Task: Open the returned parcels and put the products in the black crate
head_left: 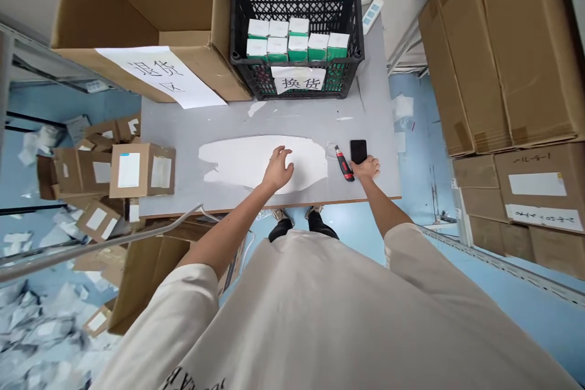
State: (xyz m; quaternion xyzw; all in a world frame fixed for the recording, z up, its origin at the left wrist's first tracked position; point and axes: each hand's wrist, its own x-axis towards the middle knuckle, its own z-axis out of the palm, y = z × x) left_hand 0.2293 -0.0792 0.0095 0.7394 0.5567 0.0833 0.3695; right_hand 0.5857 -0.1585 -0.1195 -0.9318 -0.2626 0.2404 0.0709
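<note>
My left hand [278,167] rests on the grey table [192,128] over a worn white patch, fingers spread and holding nothing. My right hand [365,168] lies near the table's right front corner, fingers loosely curled on the surface. It touches the near end of a black phone [358,150] and sits just right of a red and black utility knife [343,164]. I cannot see anything gripped in it.
A black crate [351,18] of green and white boxes stands at the back with a paper label. A large open carton [137,18] stands back left. A taped cardboard parcel [141,169] sits at the left edge. Stacked cartons [503,55] fill the right; litter covers the floor left.
</note>
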